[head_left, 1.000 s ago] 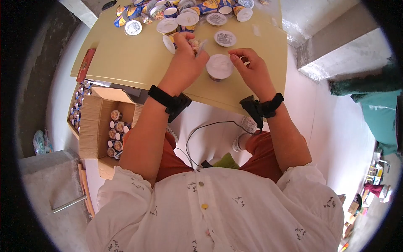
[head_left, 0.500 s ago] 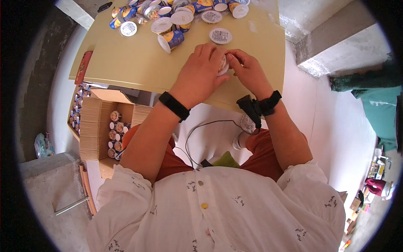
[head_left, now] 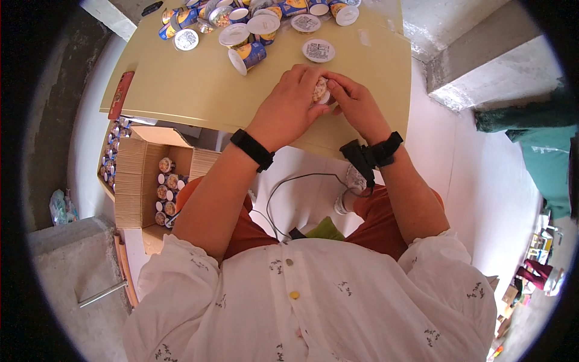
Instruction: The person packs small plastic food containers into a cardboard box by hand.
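Filling most of the view beyond the person's lap, the yellow worktop [head_left: 181,84] carries everything in use, and its near half is bare except where the hands meet. Beside it on the floor, to the person's left, an open cardboard box [head_left: 136,181] shows rows of small cups packed upright, probably so they stay tidy and easy to lift out. Along the far edge of the worktop lies a loose heap of blue cups [head_left: 241,18], some upright with white lids, 1 tipped on its side [head_left: 247,56], and 1 white lid [head_left: 318,50] lying flat just beyond the hands.

Both hands close together over 1 small cup [head_left: 319,90] near the front edge of the worktop, with pale contents showing at its mouth. The left hand [head_left: 289,99] wraps over it from above, its grip closed around the cup's side, seemingly to steady it. The right hand [head_left: 356,102] pinches at the rim from the other side with its fingertips. Each wrist wears a black band.
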The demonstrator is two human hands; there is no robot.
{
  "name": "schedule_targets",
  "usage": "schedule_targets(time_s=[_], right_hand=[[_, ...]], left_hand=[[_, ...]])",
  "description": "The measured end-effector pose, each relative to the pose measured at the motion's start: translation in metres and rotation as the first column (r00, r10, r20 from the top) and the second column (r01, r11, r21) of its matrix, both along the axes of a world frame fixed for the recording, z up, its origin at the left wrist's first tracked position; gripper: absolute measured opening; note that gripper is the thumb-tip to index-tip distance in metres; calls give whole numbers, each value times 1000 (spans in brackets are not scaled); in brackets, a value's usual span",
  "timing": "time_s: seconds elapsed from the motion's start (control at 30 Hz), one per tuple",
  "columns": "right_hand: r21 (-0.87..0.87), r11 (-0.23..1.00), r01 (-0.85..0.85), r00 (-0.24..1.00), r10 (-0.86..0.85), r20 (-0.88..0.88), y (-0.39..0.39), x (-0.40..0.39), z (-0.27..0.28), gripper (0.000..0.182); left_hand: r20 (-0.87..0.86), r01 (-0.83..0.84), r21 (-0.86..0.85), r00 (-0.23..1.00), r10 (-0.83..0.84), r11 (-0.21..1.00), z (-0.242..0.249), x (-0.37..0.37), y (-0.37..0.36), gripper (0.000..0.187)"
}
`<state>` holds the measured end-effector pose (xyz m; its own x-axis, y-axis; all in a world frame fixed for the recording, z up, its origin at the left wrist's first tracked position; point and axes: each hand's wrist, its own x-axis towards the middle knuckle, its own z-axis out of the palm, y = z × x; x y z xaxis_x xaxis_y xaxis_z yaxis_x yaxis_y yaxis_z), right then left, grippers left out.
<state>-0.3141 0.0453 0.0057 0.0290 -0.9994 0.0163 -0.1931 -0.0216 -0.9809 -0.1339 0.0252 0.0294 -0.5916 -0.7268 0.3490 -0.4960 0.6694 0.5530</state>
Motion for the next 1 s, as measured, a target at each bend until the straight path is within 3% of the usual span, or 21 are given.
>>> schedule_targets(time_s=[0.4, 0.6, 0.7, 0.77, 0.8, 0.87, 1.0], right_hand=[[130, 991, -9, 976, -20, 218, 0, 1, -13, 36], [161, 987, -22, 982, -8, 189, 2, 1, -9, 36], [123, 991, -56, 975, 28, 219, 3, 2, -9, 36], [115, 991, -61, 978, 37, 203, 1, 0, -11, 36], [108, 992, -65, 981, 44, 189, 1, 0, -11, 36], [124, 990, -63, 981, 39, 191, 3, 0, -9, 36], [139, 989, -44, 986, 21, 165, 4, 2, -6, 37]], left_hand=[[62, -46, 71, 997, 42, 996, 2, -4, 2, 65], [87, -63, 123, 995, 53, 990, 3, -2, 2, 66], [1, -40, 42, 999, 40, 998, -12, -2, -2, 68], [-215, -79, 29, 973, 83, 996, -18, -2, -3, 75], [-214, -78, 29, 973, 82, 997, -21, -1, -2, 75], [-114, -271, 180, 949, 294, 946, -27, 2, -1, 78], [88, -251, 304, 968, 235, 919, -17, 8, -6, 74]])
